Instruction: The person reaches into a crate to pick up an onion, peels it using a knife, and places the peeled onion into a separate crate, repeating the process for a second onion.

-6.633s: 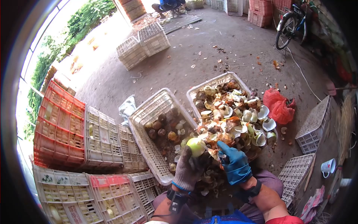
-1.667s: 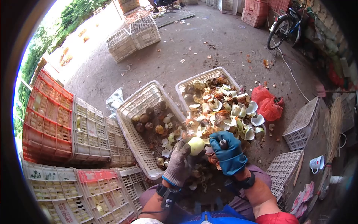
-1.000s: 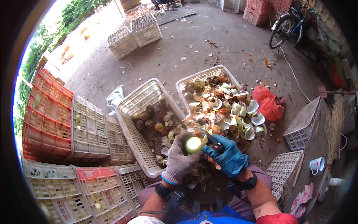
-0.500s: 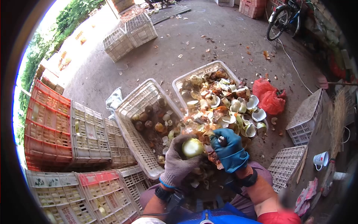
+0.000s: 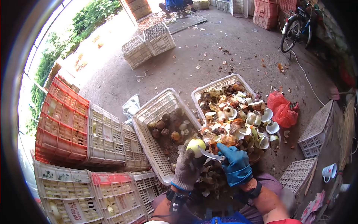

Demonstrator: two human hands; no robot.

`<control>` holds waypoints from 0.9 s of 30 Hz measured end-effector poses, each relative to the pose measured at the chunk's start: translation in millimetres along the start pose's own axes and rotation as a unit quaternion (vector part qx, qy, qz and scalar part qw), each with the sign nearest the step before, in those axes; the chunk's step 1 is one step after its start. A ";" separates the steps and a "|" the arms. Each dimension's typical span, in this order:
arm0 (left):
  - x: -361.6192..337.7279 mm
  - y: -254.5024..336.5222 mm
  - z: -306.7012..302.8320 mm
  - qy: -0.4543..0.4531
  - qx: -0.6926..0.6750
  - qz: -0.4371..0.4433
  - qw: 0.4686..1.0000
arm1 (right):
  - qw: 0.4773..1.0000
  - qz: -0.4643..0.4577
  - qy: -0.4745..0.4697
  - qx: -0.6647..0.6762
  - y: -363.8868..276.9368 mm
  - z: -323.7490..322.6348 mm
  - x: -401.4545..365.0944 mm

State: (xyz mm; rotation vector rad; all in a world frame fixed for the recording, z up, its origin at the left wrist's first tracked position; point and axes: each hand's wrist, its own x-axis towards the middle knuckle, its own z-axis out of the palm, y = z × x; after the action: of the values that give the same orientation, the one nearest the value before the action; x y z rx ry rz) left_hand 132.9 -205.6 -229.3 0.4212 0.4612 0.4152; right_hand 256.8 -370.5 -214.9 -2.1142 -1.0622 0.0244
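Observation:
My left hand (image 5: 186,171), in a greyish knit glove, is closed around a pale green-white peeled onion (image 5: 196,146). My right hand (image 5: 236,166), in a blue rubber glove, grips a knife (image 5: 212,155). Its handle is mostly hidden in the fist, and the blade points left and touches or nearly touches the onion. Ahead of my left hand, a tilted white plastic crate (image 5: 157,156) holds several unpeeled onions (image 5: 165,124) and dirt. Beyond my right hand, onion peels and cut shells (image 5: 238,125) heap over a second white crate (image 5: 194,98).
Stacked red crates (image 5: 63,123) and white crates (image 5: 106,134) filled with pale onions stand at left. A red net bag (image 5: 282,109) lies right of the peels. More crates (image 5: 315,128), a mug (image 5: 329,171) and a bicycle (image 5: 292,31) are at right. Another person (image 5: 174,5) sits far back.
The view has shifted, so the surroundings appear lower and further right. My right hand has turned, and the knife blade now shows against the onion, which my left hand has tilted upward.

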 end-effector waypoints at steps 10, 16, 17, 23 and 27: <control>-2.2 6.8 -0.1 -0.007 -0.008 -0.016 1.000 | 0.998 -0.045 0.028 -0.046 6.5 9.5 -3.5; -3.5 3.0 6.2 0.005 -0.047 -0.017 0.999 | 0.999 0.029 0.015 -0.014 10.4 10.6 -3.4; -2.5 2.7 4.5 0.003 -0.047 -0.021 0.999 | 1.000 0.013 0.017 -0.004 10.1 11.1 -4.4; 0.4 3.8 -3.3 -0.018 -0.013 -0.011 1.000 | 1.000 -0.007 0.001 -0.007 2.3 10.9 -4.2; -0.6 3.8 4.9 -0.039 0.015 0.021 0.999 | 0.999 0.036 -0.010 0.031 1.4 10.7 -4.5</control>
State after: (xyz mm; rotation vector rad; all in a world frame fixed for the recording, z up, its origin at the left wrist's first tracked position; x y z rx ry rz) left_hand 133.9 -204.2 -223.4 0.4752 0.3847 0.4311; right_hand 251.2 -367.5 -224.8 -2.0992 -0.9841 0.1120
